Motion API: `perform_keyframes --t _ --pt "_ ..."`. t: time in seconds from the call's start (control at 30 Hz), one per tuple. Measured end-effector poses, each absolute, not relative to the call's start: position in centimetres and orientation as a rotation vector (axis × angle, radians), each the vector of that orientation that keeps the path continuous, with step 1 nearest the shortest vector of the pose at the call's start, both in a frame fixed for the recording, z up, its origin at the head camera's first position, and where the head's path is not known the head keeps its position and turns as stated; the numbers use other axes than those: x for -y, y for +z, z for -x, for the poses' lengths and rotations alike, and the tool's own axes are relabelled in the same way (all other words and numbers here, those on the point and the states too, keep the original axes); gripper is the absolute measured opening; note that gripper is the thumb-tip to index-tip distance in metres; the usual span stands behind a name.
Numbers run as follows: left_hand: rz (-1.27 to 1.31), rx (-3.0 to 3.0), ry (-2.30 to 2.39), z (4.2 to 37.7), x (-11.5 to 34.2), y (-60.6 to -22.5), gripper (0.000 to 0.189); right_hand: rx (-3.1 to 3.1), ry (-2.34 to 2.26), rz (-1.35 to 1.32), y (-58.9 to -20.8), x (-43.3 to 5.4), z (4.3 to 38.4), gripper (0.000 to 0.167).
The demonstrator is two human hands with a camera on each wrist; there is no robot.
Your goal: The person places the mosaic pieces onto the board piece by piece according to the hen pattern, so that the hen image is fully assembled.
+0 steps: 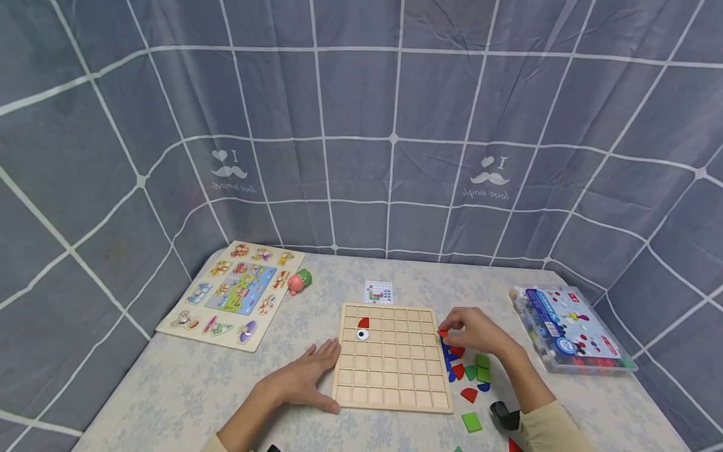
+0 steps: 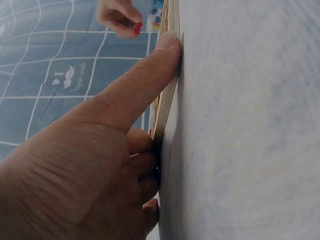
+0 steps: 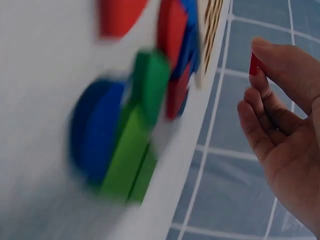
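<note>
Two rev. "love simple" prints (image 1: 490, 178), RH (image 1: 473, 329) pinching red pc (image 3: 253, 65)

both my hands bare, left hand (image 1: 307, 380) and right hand (image 1: 471, 329), wrists too. sleeves pale beige, plain cloth: right sleeve (image 1: 553, 430) ends on the forearm with some soft folds, left sleeve (image 1: 213, 444) only a sliver at the lower edge of the head view. close by the right cuff, a black curved fitting (image 1: 504, 415), smooth, rounded at one end; a smaller black bit (image 1: 273, 448) beside my left forearm, mostly cut off. left thumb (image 2: 135, 82) creased at the joint, thumbnail (image 2: 167, 40) short; fine lines near the wrist.
</note>
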State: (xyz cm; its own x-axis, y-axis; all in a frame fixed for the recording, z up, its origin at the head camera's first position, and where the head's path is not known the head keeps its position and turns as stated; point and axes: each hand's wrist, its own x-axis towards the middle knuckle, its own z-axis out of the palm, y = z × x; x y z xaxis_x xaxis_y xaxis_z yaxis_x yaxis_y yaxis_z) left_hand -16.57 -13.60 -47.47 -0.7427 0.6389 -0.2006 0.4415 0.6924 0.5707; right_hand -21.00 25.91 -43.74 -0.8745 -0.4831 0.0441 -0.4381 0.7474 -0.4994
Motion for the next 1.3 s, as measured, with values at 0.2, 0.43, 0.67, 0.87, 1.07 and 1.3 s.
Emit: perform_keyframes --t 0.2,0.43,0.67,0.87,1.07,1.3 --pt "-0.843 -2.513 0.698 16.5 13.6 -47.4 0.117 -2.79 -0.797 0.845 -43.3 -22.4 21.9 0.017" --pt "-0.857 -2.521 0.684 16.5 13.6 -47.4 0.117 -2.749 -0.8 0.941 -43.1 -18.1 23.0 0.014" --pt "-0.845 -2.531 0.659 16.4 13.6 -47.4 0.117 -2.679 -0.825 0.989 -42.8 -13.7 24.0 0.016" --pt "-0.865 -2.525 0.661 16.6 13.6 -47.2 0.115 -2.665 -0.796 0.995 -42.7 -11.1 24.7 0.015" --pt "-0.871 -2.527 0.646 16.6 13.6 -47.1 0.115 -2.642 -0.781 0.946 -43.1 -9.2 25.2 0.016" --pt "-0.868 -2.531 0.649 16.4 13.6 -47.2 0.114 -2.649 -0.611 0.957 -44.1 -7.5 25.5 0.013"
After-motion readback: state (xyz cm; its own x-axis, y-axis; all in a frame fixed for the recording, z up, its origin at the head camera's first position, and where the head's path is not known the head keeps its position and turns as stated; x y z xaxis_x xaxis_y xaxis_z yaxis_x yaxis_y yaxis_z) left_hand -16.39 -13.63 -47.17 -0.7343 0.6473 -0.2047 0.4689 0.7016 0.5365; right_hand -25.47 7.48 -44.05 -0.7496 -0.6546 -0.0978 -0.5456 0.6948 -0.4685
